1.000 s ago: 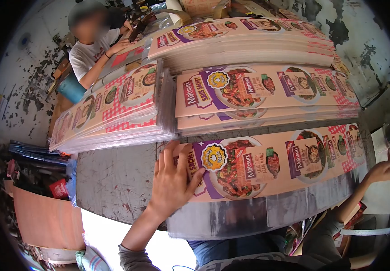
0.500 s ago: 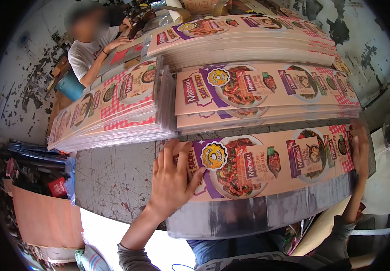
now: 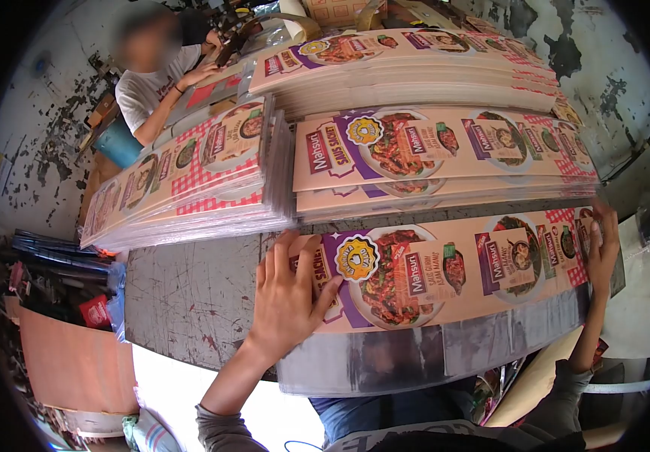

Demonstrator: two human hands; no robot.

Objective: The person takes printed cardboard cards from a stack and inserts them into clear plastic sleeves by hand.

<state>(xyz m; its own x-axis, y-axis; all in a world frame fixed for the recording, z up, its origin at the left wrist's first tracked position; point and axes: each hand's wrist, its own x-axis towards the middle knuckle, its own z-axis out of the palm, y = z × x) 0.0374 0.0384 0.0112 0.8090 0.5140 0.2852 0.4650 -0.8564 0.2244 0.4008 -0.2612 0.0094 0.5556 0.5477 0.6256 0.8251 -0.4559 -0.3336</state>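
Printed card strip [image 3: 434, 279]: one, lower centre to right of the frame; clear plastic [image 3: 415, 358] shows along its near edge. Left hand [image 3: 283, 294]: flat on the strip's left end, thumb spread from the fingers, seemingly to steady it. Right hand [image 3: 604, 252]: at the right end, fingers extended, apparently bracing it; cannot tell whether they pinch. Card stack [image 3: 445, 147]: centre, roughly parallel beyond the strip, likely for neatness.

"Mahsuri" and "SAUS SACHET" on printed sheets [image 3: 457, 279]
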